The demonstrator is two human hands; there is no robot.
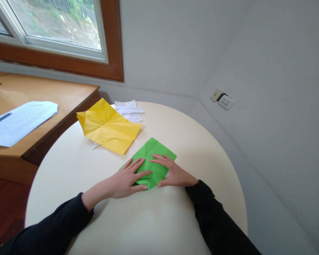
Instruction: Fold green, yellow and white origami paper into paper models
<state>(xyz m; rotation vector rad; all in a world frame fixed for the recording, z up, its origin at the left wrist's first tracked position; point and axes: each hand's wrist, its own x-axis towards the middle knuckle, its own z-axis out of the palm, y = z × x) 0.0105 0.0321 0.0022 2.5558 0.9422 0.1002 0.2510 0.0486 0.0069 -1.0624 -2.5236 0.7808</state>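
A green sheet of paper (151, 150) with fold creases lies on the round white table (149, 226), one corner pointing away from me. My left hand (127, 180) rests on its left part, fingers spread and stretched out. Over the right part is my right hand (170, 171), its fingers apart and curved, touching or just above the paper, the thumb near the paper's close edge. Parts of the green sheet are hidden beneath both hands. Beyond them lies a creased yellow sheet of paper (109, 129), its left corner standing up.
White paper pieces (130, 110) lie partly under the yellow sheet. To the left, a wooden desk (69, 88) holds white papers (27, 120) with a pen (1, 118) on them. A wall socket (226, 102) is at the right, and a window (56, 24) is at the upper left.
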